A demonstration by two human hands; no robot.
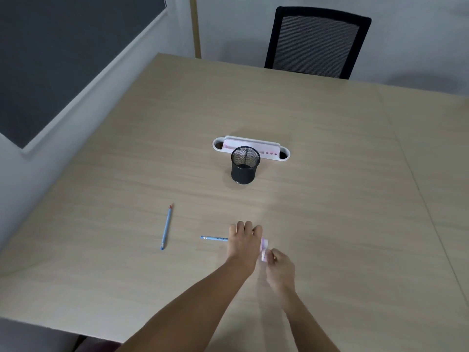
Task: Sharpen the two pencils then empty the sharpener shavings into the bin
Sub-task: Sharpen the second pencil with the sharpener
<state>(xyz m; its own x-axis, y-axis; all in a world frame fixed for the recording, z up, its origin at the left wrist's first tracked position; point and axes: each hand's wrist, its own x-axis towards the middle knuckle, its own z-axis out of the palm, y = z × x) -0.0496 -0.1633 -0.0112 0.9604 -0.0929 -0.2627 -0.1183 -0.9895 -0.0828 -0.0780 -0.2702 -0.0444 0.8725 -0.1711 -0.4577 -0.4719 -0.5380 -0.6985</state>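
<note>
Two hands on pencil and sharpener, near edge of table.

We see a wide wooden table point(317, 148) with a black chair point(317, 41) at the far side; mid-table a white-pink organizer tray point(271, 148) sits just behind a black mesh bin point(245, 165). Our left hand point(243, 240) is closed around a blue pencil point(214, 238), its end sticking out left. Our right hand point(279, 268) pinches a pink sharpener point(264, 247) between the two hands. A second blue pencil point(166, 227) lies loose, well left.
</note>
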